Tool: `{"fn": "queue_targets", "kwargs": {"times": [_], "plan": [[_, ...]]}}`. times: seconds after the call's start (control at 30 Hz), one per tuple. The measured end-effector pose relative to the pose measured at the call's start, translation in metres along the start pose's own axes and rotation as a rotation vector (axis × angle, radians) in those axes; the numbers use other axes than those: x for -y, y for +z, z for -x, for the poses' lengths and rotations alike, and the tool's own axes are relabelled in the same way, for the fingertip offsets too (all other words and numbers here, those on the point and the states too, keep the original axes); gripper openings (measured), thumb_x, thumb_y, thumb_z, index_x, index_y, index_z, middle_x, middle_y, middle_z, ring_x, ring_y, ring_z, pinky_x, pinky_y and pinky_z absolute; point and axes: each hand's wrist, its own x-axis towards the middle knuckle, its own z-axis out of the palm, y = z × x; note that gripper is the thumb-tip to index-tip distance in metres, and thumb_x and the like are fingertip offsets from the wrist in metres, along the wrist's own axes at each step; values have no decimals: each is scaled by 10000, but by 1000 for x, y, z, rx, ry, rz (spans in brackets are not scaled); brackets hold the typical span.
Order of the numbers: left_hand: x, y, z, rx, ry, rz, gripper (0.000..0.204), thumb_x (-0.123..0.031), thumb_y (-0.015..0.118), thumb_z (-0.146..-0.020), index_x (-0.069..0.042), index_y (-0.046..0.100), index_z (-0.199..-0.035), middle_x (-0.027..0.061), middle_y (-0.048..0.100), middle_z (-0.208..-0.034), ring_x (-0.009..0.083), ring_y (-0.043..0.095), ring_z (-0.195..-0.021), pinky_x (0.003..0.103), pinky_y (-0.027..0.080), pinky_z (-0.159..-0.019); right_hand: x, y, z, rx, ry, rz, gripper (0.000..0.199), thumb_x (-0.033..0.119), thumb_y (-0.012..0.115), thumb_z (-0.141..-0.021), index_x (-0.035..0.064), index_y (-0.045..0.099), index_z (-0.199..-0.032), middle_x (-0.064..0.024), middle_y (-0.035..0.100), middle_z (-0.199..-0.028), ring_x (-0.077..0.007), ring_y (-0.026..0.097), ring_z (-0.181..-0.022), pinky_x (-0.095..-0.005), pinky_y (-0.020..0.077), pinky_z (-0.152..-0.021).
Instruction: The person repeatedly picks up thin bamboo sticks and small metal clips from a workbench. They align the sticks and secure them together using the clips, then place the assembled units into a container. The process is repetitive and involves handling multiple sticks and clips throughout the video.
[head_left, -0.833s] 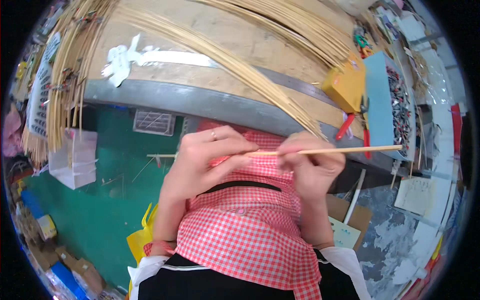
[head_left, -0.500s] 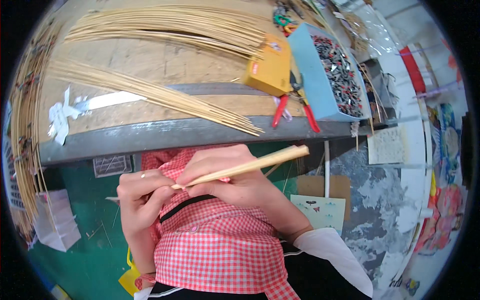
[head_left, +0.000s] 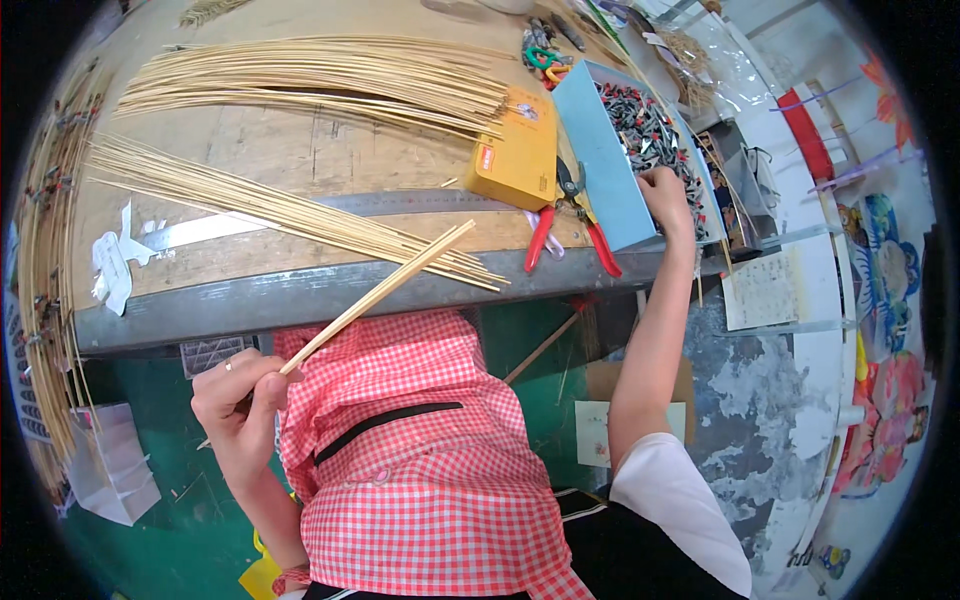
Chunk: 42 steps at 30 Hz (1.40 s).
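Workbench [head_left: 300, 160]: two stick bundles [head_left: 280, 205]; hands: left [head_left: 240, 395] grips one stick [head_left: 375, 295].

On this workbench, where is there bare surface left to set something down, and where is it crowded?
Bare wood shows between the upper fan of bamboo strips and the lower bundle of strips, left of the yellow box. The right end is crowded: red-handled pliers, blue tray of small clips, where the right hand reaches. The left hand holds a bamboo stick below the bench.
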Motion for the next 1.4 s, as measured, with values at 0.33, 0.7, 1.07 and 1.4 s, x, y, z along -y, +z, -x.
{"fn": "queue_targets", "kwargs": {"times": [0.33, 0.7, 1.07, 1.4], "plan": [[-1, 3, 1, 2, -16, -43, 238, -144, 620, -858, 48, 647, -719, 10, 493, -548, 66, 396, -484, 243, 242, -452, 10, 1, -1, -34, 65, -93, 235, 178, 687, -740, -41, 649, -813, -247, 653, -850, -362, 651, -867, -409, 493, -754], [5, -2, 0, 6, 39, -41, 109, -27, 626, -825, 62, 661, -773, 37, 536, -568, 74, 439, -481, 226, 278, -438, 7, 1, 7, -152, 101, -83, 190, 137, 652, -759, -45, 647, -812, -185, 666, -769, -256, 661, -736, -371, 498, -697], [5, -1, -1, 4, 22, -57, 123, -36, 624, -828, 57, 655, -752, 28, 527, -563, 69, 429, -482, 229, 267, -438, 23, -6, 8, -38, 49, -115, 183, 136, 636, -804, -23, 687, -879, -228, 662, -823, -334, 666, -824, -389, 497, -740], [4, 1, -1, -19, 17, -84, 199, -94, 617, -852, 51, 643, -718, 18, 502, -549, 77, 409, -485, 244, 247, -442, -1, 7, -5, -98, 37, -113, 214, 143, 659, -763, -24, 681, -895, -241, 657, -848, -371, 650, -854, -416, 495, -766]]}}
